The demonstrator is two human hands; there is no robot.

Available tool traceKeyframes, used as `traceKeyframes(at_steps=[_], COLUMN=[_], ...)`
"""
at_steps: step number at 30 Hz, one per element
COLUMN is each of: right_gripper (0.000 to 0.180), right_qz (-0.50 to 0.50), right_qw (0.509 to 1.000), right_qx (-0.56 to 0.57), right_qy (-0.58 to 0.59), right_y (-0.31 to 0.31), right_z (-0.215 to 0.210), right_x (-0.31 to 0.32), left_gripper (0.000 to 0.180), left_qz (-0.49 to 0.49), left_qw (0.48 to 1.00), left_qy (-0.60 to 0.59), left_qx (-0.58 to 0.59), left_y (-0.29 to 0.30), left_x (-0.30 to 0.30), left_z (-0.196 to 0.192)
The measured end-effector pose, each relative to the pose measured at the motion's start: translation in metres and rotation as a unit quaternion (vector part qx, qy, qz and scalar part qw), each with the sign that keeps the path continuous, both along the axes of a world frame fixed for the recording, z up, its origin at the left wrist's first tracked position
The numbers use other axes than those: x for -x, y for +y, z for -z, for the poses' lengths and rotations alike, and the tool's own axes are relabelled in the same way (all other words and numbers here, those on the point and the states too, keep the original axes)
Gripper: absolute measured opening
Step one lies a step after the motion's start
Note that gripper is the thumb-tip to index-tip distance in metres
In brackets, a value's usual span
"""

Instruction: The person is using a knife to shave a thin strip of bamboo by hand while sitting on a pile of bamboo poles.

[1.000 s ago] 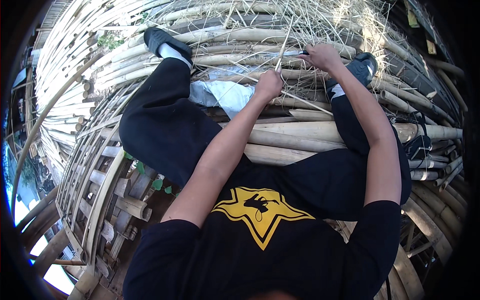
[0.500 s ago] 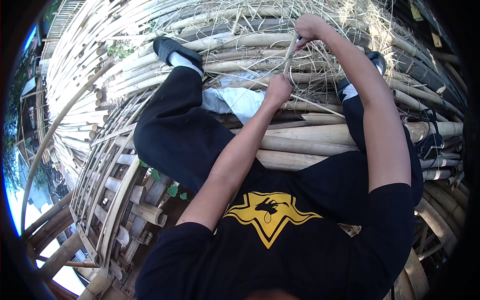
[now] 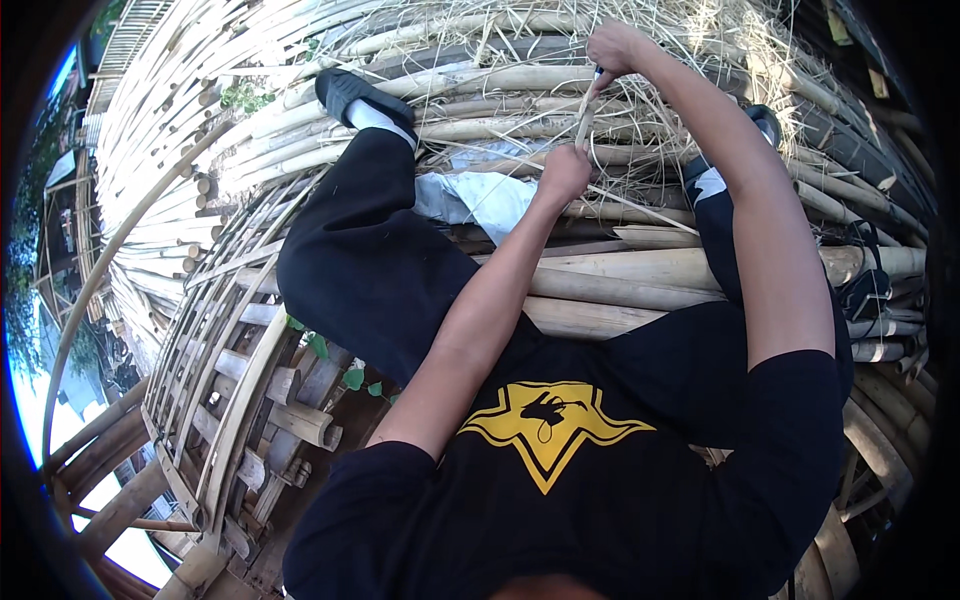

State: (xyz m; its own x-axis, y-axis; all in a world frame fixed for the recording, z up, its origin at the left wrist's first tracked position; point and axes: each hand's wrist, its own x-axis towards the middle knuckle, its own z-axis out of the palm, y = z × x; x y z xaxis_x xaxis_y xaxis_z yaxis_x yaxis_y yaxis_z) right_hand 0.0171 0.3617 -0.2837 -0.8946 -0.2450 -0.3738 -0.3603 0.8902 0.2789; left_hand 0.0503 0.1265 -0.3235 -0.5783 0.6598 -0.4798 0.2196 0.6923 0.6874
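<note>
My left hand [image 3: 567, 174] is closed round the lower end of a pale bamboo strip [image 3: 584, 125], which rises steeply between my hands. Farther off and a little to the right, my right hand [image 3: 617, 50] is curled in a fist, thumb pointing down toward the strip's upper end. A small dark-blue piece of a tool [image 3: 598, 73] shows beside that thumb; its kind is too small to make out. Thin shavings [image 3: 640, 130] lie around and beneath both hands. A crumpled whitish sheet [image 3: 490, 200] lies left of my left forearm.
Long bamboo poles [image 3: 640, 265] are laid crosswise in front of me. A slatted bamboo frame [image 3: 230, 370] stands at the left, with a curved pole [image 3: 120, 240] beyond. My left sandal [image 3: 360, 95] rests on the poles. A dark strapped item [image 3: 865, 285] is at the right.
The whole view has shifted slightly, moving most things a little to the right. My hands keep nearly the same hold, with the right fist slightly farther from the left one.
</note>
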Motion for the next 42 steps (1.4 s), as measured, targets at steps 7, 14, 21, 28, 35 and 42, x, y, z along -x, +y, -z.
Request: traceKeyframes(at_steps=[7,14,21,28,35,42], right_gripper=[0.082,0.079,0.08,0.054,0.025,0.026], right_qz=[0.227,0.409,0.464,0.432,0.352,0.415], right_qw=[0.967,0.887,0.866,0.895,0.924,0.886], right_qx=[0.117,0.192,0.175,0.092,0.028,0.111], right_qy=[0.023,0.093,0.068,-0.058,-0.15,-0.176], right_y=[0.002,-0.038,-0.059,-0.074,-0.102,-0.084], right_z=[0.038,0.065,0.011,-0.056,-0.078,-0.046], right_x=[-0.094,-0.136,-0.123,-0.075,-0.036,-0.054], left_gripper=[0.046,0.048,0.054,0.053,0.054,0.055], left_qz=[-0.033,-0.02,-0.03,-0.042,-0.013,-0.038], left_qw=[0.998,0.997,0.992,0.974,0.995,0.997], left_qy=[-0.053,-0.071,-0.118,-0.223,0.068,0.066], left_qx=[-0.003,0.029,-0.027,0.016,0.078,0.017], left_y=[0.008,0.007,0.002,-0.002,-0.005,-0.005], left_x=[-0.006,-0.009,0.001,0.006,-0.009,0.0], left_z=[0.013,0.016,0.015,-0.015,-0.025,0.007])
